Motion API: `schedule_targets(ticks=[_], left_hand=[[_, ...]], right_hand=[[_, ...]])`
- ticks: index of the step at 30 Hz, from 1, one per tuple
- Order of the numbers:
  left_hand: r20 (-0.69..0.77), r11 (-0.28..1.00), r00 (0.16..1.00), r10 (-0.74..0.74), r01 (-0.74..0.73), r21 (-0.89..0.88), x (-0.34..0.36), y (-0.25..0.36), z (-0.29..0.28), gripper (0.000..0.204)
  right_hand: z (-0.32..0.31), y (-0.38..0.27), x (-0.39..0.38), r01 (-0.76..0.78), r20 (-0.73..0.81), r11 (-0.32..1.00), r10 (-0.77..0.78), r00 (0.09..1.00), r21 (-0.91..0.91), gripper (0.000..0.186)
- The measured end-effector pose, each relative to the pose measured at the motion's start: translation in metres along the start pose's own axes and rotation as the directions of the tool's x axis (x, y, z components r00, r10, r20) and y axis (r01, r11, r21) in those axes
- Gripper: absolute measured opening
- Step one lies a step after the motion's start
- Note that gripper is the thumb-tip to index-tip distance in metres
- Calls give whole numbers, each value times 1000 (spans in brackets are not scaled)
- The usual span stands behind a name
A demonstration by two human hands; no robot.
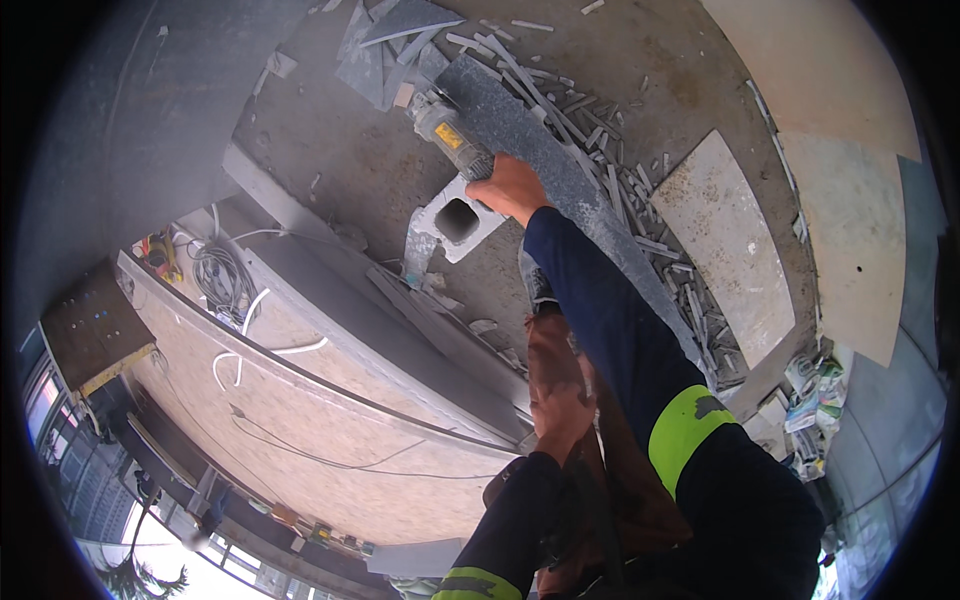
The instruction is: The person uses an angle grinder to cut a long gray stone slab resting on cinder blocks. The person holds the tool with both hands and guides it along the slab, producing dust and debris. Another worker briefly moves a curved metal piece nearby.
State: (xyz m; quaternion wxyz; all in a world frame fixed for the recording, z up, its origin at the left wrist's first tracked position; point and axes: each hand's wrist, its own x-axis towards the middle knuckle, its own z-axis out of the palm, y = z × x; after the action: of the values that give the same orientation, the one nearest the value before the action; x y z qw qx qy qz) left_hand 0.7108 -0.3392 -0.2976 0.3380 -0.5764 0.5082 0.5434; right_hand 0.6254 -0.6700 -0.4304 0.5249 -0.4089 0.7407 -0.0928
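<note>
My right hand (512,188) is closed around the rear body of a dusty angle grinder (455,140) with a yellow label. The grinder's head points away from me, at the near side of a long grey stone slab (590,215). Just below the grinder, a pale piece with a square hole (492,226) lies on the ground. My left hand (562,415) rests against the brown trousers (553,348) over my leg. Its fingers blend into the cloth, so their grip is unclear. Whatever disc the grinder carries is hard to make out.
Thin stone offcuts (620,200) litter the ground beyond the slab. A speckled pale panel (735,245) lies to the right. Broken slab pieces (385,60) are at the far end. Leftward, a coiled cable (222,278) sits by a long ledge (330,270). Haze hangs at upper left.
</note>
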Motion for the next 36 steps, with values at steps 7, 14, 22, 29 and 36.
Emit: schedule_targets(ticks=[7,14,22,29,36], left_hand=[[-92,999,996,-7,12,50,1,-4,11,40],[-32,1000,999,-16,16,-6,4,-7,2,38],[-89,1000,996,-7,6,-16,2,-11,-1,31],[-75,1000,997,-3,1,-19,1,-10,-6,33],[-69,1000,998,-9,10,13,3,-16,7,33]], right_hand=[[1,1,-7,4,-15,1000,-4,1000,16,62],[2,0,4,1,13,998,-1,1000,59,61],[2,-15,11,8,9,999,-8,1000,49,62],[-3,-11,10,25,-20,999,-24,1000,46,59],[-3,-3,-5,1,-17,1000,-1,1000,26,59]])
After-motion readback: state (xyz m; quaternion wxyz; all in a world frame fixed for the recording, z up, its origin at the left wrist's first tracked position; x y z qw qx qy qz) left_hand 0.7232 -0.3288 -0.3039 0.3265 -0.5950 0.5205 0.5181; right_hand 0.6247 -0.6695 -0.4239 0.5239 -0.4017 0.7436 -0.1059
